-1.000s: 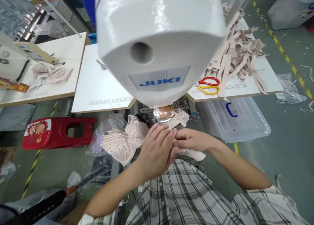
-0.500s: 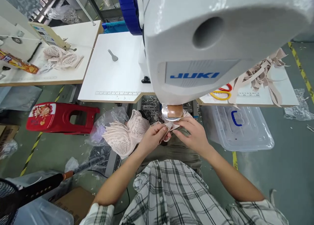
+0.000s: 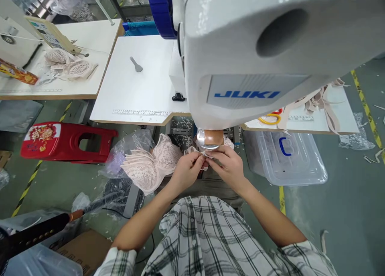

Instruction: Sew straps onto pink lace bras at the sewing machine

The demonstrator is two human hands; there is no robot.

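Under the sewing machine head [image 3: 255,59], left hand [image 3: 187,171] and right hand [image 3: 231,168] both pinch the lace piece [image 3: 192,150]; holding it flat and taut beneath the copper-coloured foot [image 3: 213,137] seems wisest.

I see the sewing machine [image 3: 255,59] in glossy white, with blue lettering on a pale grey plate. Just under it sit a copper-brown foot [image 3: 213,137] and a pale pink lace piece [image 3: 191,150]. Left of the machine are blush patterned lace cups [image 3: 150,167] and a red stool [image 3: 69,141] with a floral print. To its right is a clear bin [image 3: 294,163] with a blue handle. Below the machine, the whitish shirt [image 3: 210,236] has a dark plaid.
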